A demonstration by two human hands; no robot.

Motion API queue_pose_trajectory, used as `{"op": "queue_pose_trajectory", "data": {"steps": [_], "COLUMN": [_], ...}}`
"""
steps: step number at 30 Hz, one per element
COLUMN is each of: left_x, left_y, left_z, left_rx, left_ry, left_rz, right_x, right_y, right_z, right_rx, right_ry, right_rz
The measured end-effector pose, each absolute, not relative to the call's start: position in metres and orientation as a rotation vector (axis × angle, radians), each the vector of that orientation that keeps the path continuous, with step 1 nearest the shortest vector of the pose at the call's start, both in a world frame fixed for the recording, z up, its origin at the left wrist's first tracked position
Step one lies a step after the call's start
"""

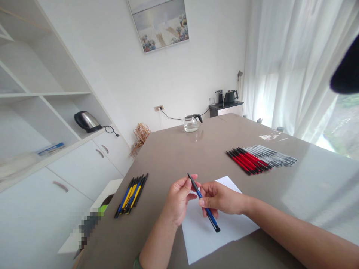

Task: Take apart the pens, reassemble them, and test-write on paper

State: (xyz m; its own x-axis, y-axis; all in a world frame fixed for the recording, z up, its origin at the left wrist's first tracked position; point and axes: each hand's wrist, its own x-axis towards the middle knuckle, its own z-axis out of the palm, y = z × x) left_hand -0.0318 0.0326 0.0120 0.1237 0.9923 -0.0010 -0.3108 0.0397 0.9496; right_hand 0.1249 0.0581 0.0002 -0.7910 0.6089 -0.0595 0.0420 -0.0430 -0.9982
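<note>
Both hands hold one blue ballpoint pen with black ends, tilted over a sheet of white paper. My left hand pinches its black upper end between thumb and fingers. Around the blue barrel, my right hand closes with its thumb on the near side. The pen's lower end, with a black clip, sticks out below my right fingers. Part of the paper is hidden under the hands.
A group of yellow, blue and black pens lies to the left. Red pens and clear pens lie in a row to the right. A glass pot stands at the far edge of the brown table.
</note>
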Motion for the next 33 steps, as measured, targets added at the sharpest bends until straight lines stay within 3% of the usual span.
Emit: {"op": "queue_pose_trajectory", "data": {"steps": [33], "left_x": [-0.0336], "left_y": [0.0354], "left_z": [0.0071], "left_rx": [1.023], "left_ry": [0.905], "left_rz": [1.299], "right_x": [0.126], "right_y": [0.0583], "right_z": [-0.0014], "right_rx": [-0.709], "right_ry": [-1.856], "right_rz": [1.898]}}
